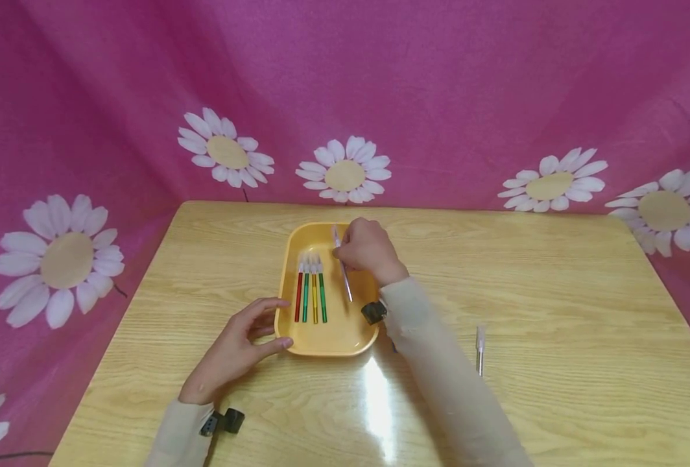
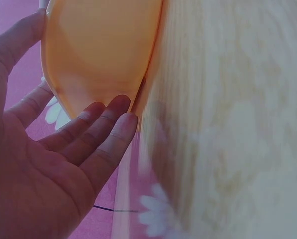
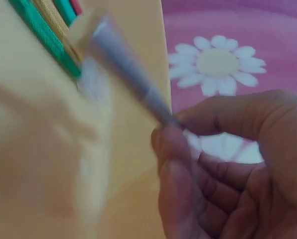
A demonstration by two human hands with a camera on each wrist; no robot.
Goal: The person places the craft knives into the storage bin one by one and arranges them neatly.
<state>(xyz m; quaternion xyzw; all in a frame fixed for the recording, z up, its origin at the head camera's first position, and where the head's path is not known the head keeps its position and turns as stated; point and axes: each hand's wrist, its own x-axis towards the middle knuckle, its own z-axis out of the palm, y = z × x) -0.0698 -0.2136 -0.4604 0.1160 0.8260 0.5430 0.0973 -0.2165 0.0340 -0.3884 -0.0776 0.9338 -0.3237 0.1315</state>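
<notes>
In the head view, a yellow plastic tray [image 1: 333,340] stands on the table. Inside it, on the left, several slim capped craft knives [image 1: 314,295] with red, green and gold metallic handles lie side by side. Over the tray's right half, my right hand [image 1: 371,250] pinches a silver craft knife [image 1: 347,285] between thumb and fingers; the right wrist view shows its blurred silver handle [image 3: 131,69] above the tray floor. My left hand [image 1: 246,337] touches the tray's near-left corner, thumb and index tip at the rim. Its extended fingers [image 2: 111,139] rest against the outer wall.
Another capped craft knife [image 1: 480,353] lies on the wooden table [image 1: 555,292] right of the right forearm, partly hidden by the sleeve. A small dark object peeks out beside that sleeve near the tray. Pink flowered cloth [image 1: 438,97] hangs behind the table and at its sides.
</notes>
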